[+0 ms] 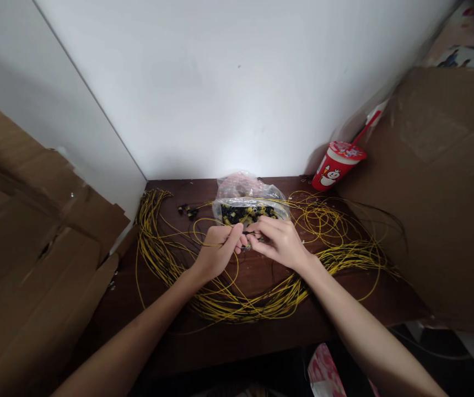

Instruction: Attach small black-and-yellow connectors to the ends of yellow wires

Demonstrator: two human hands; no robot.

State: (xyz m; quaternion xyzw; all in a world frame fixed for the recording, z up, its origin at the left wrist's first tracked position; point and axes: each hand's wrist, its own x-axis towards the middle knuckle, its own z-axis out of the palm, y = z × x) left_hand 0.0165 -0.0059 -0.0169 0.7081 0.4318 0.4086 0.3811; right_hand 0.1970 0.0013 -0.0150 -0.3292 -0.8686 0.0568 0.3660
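My left hand (217, 249) is closed in a pinch on a thin yellow wire (237, 259) over the dark wooden table (262, 336). My right hand (279, 241) meets it fingertip to fingertip, pinching a small dark piece that is too small to name. Just behind both hands lies a clear plastic bag (248, 199) with several black and yellow small parts inside. A big loop of yellow wires (253, 300) curves around and under my wrists.
A red paper cup with a straw (336, 164) leans at the back right. Brown cardboard sheets stand at the left (34, 259) and at the right (443, 193). A few loose black parts (187, 210) lie left of the bag. A white wall closes the back.
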